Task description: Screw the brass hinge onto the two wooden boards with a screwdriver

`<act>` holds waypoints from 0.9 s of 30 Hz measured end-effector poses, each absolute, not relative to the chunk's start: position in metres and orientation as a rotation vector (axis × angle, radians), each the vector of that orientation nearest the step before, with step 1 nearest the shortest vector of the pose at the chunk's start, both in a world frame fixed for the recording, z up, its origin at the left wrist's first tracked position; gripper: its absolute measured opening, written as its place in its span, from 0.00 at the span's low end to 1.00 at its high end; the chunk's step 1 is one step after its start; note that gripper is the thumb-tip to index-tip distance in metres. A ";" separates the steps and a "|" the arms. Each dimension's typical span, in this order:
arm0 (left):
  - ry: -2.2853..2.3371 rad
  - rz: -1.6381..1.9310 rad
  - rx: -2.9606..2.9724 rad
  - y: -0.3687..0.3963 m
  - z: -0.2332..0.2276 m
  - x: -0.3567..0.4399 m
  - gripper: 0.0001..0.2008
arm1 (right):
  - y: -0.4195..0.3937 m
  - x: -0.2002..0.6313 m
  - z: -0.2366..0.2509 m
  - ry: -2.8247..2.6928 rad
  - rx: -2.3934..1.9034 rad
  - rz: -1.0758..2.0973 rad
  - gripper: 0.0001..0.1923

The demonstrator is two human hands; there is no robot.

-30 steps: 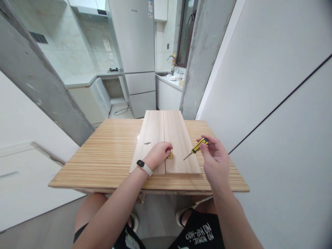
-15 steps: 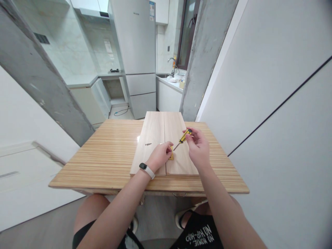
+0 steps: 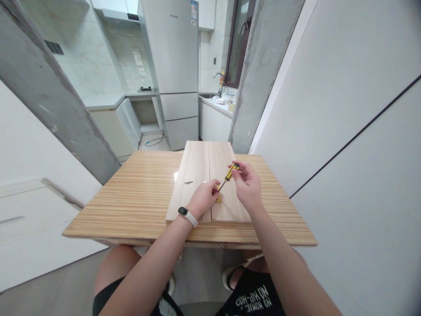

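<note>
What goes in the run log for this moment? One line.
left hand: pressing brass hinge | right hand: screwdriver tip at hinge | loose screw on boards

Loose screw point(image 3: 188, 182) left of hinge point(image 3: 218, 198)

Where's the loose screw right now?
Head view: the screw lies on the left board, just left of the left hand, beyond its wrist.

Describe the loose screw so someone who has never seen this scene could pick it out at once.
On the striped wooden table lie two pale boards side by side. The screw rests on the left board, beyond the left hand and apart from it. It is small, dark and lies alone, unlike the brass hinge at the seam, where the right hand aims a yellow screwdriver.
</note>
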State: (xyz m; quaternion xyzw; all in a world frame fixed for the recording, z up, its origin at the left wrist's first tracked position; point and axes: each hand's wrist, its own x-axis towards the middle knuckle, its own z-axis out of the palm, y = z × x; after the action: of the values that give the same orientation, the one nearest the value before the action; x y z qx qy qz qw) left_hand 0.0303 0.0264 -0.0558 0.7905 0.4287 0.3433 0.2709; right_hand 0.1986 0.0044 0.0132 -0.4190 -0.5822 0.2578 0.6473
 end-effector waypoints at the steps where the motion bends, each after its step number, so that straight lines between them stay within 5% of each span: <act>1: 1.154 0.924 2.126 0.026 -0.056 0.030 0.19 | 0.005 0.199 0.013 -1.328 -0.954 0.587 0.14; 27: 1.110 0.933 2.147 0.025 -0.049 0.030 0.14 | 0.022 0.175 0.030 -1.388 -0.813 0.984 0.20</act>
State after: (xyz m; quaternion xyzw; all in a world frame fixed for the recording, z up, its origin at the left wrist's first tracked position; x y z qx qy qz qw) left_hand 0.0305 0.0251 -0.0489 0.7975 0.4122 0.3465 0.2720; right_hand 0.1754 0.0221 0.0301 -0.3490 -0.5956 0.4223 0.5874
